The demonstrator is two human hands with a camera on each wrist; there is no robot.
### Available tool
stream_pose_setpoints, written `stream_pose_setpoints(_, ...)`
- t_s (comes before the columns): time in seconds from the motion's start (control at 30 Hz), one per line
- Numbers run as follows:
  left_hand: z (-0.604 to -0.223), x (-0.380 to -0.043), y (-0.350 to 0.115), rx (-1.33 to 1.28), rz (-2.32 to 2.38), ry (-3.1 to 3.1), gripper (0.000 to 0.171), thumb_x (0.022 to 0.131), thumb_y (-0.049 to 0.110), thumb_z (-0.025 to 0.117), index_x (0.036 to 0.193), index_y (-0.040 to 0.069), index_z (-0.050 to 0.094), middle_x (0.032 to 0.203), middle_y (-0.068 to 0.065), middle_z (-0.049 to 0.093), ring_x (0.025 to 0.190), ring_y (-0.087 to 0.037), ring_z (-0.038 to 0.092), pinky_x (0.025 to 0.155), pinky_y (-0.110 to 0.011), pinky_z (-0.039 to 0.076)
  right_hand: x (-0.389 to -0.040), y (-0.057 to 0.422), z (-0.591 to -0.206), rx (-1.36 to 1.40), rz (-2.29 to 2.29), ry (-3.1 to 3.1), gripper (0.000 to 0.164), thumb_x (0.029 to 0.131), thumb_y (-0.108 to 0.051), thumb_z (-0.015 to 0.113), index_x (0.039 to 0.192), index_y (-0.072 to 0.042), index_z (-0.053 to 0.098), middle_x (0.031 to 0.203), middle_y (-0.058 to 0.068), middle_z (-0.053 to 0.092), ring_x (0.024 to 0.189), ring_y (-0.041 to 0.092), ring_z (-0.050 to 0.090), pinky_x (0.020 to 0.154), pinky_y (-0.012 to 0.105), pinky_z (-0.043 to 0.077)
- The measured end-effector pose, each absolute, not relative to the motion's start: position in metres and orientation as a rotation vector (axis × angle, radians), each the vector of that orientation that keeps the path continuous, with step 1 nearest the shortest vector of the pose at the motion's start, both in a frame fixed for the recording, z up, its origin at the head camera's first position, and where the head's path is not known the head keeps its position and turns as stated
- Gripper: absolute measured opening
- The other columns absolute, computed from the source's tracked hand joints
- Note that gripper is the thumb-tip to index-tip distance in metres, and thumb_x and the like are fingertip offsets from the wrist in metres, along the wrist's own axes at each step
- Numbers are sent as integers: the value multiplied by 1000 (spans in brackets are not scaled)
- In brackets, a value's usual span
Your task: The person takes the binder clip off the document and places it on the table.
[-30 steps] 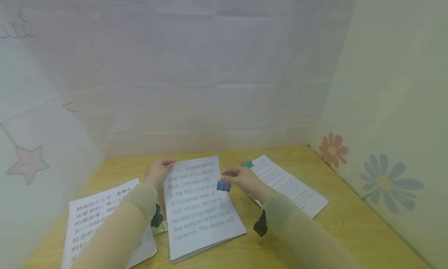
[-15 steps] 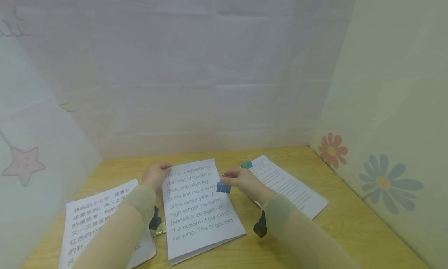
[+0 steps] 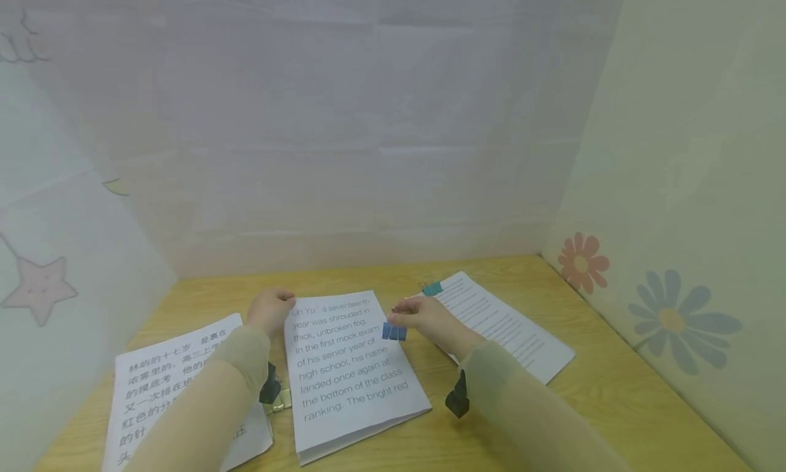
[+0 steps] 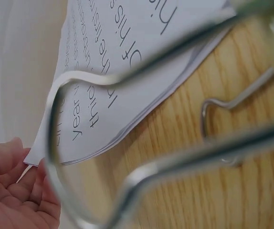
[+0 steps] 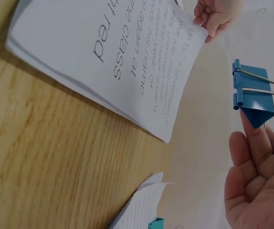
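My left hand (image 3: 270,311) pinches the top left corner of the middle stack of printed paper (image 3: 344,363); the left wrist view shows thumb and fingers at that corner (image 4: 31,161). The stack's English text faces up, and its sheets show at the near edge. Just over the stack's right edge, my right hand (image 3: 424,316) holds a blue binder clip (image 3: 394,331) between thumb and forefinger. The right wrist view shows the blue clip (image 5: 255,93) beside the forefinger, its wire handles sticking out.
Left lies another stack with Chinese text (image 3: 178,370), partly behind my left forearm. A gold binder clip (image 3: 281,400) lies between the stacks; wire handles (image 4: 132,186) loom in the left wrist view. At back right, a teal clip (image 3: 432,288) holds a third stack (image 3: 503,329).
The middle stack's top edge has come down and nearer, and my left hand has shifted slightly left with it. My right hand and the blue binder clip have hardly moved.
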State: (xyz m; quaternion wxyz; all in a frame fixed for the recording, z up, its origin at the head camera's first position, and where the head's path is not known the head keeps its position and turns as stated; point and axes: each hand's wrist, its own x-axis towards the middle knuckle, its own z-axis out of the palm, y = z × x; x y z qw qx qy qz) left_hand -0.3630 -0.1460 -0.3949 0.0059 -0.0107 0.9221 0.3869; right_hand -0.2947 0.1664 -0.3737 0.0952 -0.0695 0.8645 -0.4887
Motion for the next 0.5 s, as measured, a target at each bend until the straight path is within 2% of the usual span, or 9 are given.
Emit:
stream_pose_setpoints(0.27, -394, -362, -148, -52, 1177, 2821, 41, 89, 30, 44, 120, 5, 46, 121, -17, 44, 112, -37, 35, 90, -51, 27, -292, 168, -375, -178, -1448, 2548, 71, 63, -57, 63, 117, -13, 52, 117, -1, 49, 116, 25, 35, 93, 47, 27)
stream_pose_setpoints(0.5, -395, -362, -150, -77, 1175, 2777, 46, 88, 33, 45, 122, 3, 43, 124, -20, 41, 113, -39, 32, 90, -52, 27, -295, 170, -381, -180, -1440, 2560, 66, 63, -57, 64, 114, -17, 54, 118, -2, 49, 116, 24, 36, 93, 46, 28)
